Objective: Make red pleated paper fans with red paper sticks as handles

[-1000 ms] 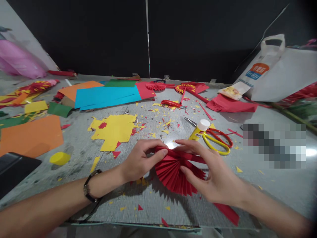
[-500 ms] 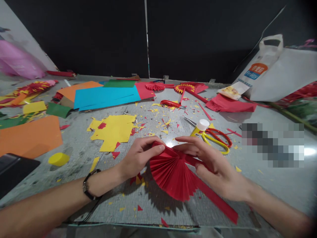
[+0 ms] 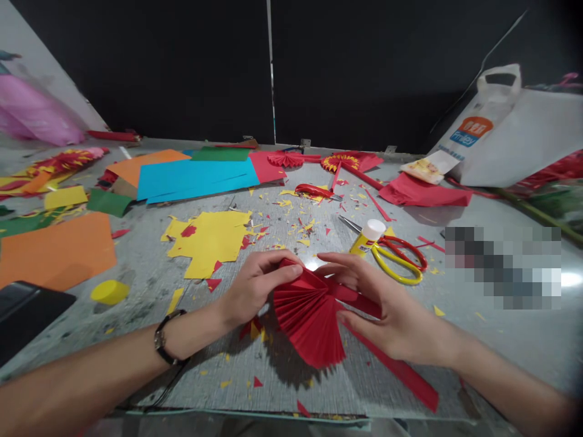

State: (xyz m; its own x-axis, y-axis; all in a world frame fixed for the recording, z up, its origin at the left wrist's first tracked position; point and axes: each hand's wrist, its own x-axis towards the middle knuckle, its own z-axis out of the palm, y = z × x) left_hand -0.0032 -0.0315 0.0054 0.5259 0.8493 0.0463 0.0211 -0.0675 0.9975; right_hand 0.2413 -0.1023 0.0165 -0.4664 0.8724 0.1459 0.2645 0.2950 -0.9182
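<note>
My left hand (image 3: 255, 291) and right hand (image 3: 387, 309) both pinch the red pleated paper fan (image 3: 307, 315) at its far hub — light, springy, crushable, I'd judge.

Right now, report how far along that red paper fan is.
Done: the red fan is fully pleated and spread partway. In hand: the left hand pinches its upper left edge, while the right hand holds it by the red strip running toward the table's near edge. Left: the pleats are open only partway. The glue stick and scissors lie untouched behind.
</note>
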